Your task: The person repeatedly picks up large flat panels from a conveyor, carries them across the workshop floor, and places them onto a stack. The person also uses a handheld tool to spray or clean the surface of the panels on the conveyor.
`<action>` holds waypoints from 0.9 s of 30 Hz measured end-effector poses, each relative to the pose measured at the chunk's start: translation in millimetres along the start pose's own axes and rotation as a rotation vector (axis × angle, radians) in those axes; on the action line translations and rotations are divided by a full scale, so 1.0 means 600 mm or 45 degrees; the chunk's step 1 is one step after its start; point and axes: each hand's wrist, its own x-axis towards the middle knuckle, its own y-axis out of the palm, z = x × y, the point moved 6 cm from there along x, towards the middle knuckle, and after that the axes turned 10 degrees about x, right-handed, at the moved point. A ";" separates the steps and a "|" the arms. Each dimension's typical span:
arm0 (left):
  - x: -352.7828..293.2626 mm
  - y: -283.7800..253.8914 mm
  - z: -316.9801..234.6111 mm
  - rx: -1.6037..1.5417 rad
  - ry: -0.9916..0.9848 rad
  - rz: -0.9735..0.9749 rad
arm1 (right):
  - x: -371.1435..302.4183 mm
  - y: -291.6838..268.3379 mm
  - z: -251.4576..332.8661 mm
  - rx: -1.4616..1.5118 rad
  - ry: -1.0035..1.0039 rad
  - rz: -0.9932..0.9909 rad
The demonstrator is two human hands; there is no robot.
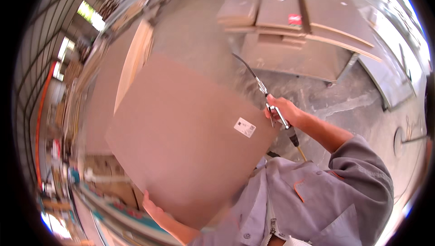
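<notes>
A large flat brown board (186,132) spreads in front of my body, tilted so that one corner points toward the far side. Near its right corner sits a white printed label (244,127). My left hand (153,207) grips the board's lower-left edge, its fingers partly hidden. In my right hand (282,109) is a silver air blow gun (277,113), with fingers wrapped round its handle and lever. The gun's long, thin, dark nozzle points up and away beyond the board. A yellowish hose (302,153) leaves the handle's dark lower end.
Stacks of brown panels (281,6) rest on a low wheeled cart (290,60) at the far right. A pale metal-topped table (389,71) stands beside them. More boards (111,87) are stacked at left, above a machine with rails (122,216). A round-based stand (398,142) is at right.
</notes>
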 end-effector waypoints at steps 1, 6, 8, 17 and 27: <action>0.041 0.071 -0.007 0.000 -0.016 0.039 | -0.005 -0.044 0.022 0.011 -0.030 -0.080; 0.253 0.251 -0.064 0.171 0.022 0.372 | -0.113 -0.022 0.024 0.076 -0.114 -0.582; 0.298 0.403 -0.092 0.215 0.122 0.542 | -0.133 -0.075 0.041 0.229 -0.268 -0.710; 0.066 1.084 -0.107 0.338 0.227 1.212 | -0.281 -0.388 0.023 0.500 -0.459 -1.376; -0.244 1.565 -0.022 0.440 0.276 1.349 | -0.396 -0.779 0.121 0.529 -0.511 -1.768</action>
